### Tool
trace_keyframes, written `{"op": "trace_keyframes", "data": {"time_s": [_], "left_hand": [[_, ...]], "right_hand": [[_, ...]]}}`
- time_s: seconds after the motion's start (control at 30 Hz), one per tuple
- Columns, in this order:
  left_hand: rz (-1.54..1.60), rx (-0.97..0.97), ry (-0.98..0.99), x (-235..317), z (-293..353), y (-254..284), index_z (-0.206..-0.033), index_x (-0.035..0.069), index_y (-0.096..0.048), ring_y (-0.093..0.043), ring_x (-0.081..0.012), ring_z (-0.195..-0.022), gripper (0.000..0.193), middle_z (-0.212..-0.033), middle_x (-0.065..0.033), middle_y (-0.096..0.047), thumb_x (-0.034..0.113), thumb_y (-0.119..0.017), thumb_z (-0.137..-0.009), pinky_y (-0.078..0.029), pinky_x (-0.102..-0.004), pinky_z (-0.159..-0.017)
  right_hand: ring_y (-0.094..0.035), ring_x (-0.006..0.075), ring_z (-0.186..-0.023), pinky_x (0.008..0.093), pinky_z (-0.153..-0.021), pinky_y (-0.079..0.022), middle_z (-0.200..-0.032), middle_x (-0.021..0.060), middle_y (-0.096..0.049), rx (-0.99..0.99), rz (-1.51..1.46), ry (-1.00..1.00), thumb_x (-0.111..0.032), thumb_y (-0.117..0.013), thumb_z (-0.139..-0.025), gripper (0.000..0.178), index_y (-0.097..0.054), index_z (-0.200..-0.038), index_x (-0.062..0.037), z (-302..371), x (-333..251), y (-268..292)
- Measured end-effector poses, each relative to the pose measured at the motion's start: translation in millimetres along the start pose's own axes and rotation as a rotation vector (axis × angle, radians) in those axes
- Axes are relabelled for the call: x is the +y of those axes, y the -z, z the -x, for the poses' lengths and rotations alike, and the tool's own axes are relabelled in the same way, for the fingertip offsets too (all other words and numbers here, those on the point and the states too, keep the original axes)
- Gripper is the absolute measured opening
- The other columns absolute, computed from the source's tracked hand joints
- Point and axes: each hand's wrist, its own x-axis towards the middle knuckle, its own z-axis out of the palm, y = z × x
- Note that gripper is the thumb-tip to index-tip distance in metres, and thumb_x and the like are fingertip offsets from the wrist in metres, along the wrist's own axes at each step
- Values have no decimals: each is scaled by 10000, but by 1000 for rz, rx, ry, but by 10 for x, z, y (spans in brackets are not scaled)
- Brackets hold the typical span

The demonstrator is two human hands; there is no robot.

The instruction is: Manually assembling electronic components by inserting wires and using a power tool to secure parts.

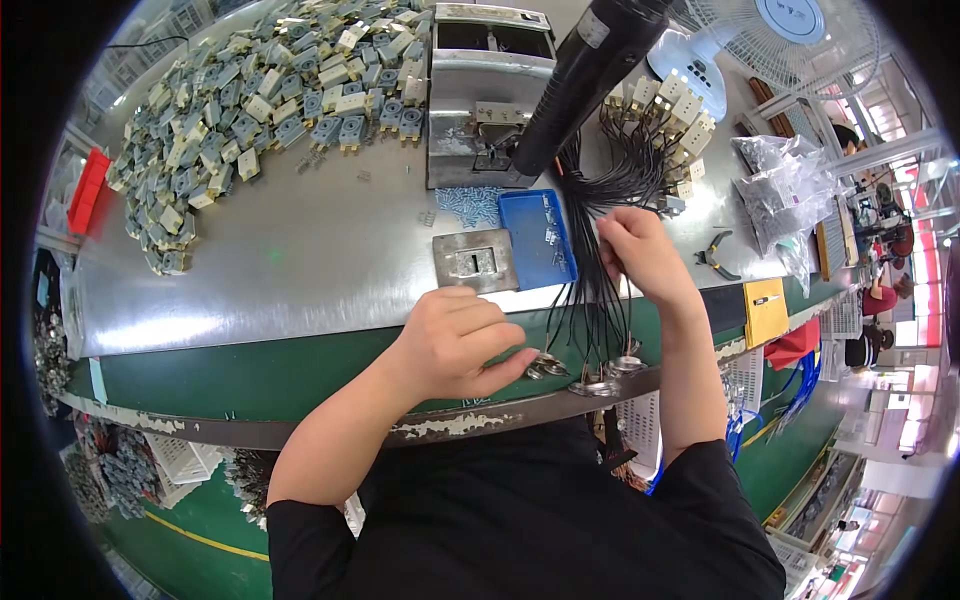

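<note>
My left hand (465, 342) hovers over the table's near edge with its fingers curled in and the thumb pointing right. Whatever it may hold is hidden. At the right side of a bundle of black cables (600, 195), my right hand (643, 252) is closed with fingertips bent toward the strands. It seems to pinch one cable, though the grip is partly covered. Silvery metal end pieces (597, 386) lie at the cables' near ends. A metal block with a slot (474, 262) sits beyond my left hand, beside a blue tray (540, 240) of small metal parts.
Grey and cream plastic housings (270, 95) are heaped at the far left. A metal machine (490, 90) and black tube (590, 80) stand ahead, with blue-white screws (468, 205) before them. Pliers (717, 256), a plastic bag (785, 190) and a fan (690, 65) are right.
</note>
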Motion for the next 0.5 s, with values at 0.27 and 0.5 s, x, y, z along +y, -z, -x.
{"op": "trace_keyframes", "data": {"time_s": [0.27,0.5], "left_hand": [[238,-25,157,192,-50,-55,-1299,28,-669,-725,-213,-733,644,-1013,-92,-758,201,-926,-735,-572,-308,-663],[429,17,481,47,41,247,-1329,-24,-617,-708,-124,-967,584,-1180,-104,-726,-3,-888,-813,-596,-312,-870]], "right_hand": [[-659,147,-727,268,-622,-513,-928,102,-709,-37,-819,-9,-105,-579,-1018,310,-651,-1288,28,416,-195,-117],[-702,231,-984,337,-811,-550,-1110,143,-726,-87,-137,382,-98,-615,-1010,303,-653,-1285,24,462,-758,-263]]}}
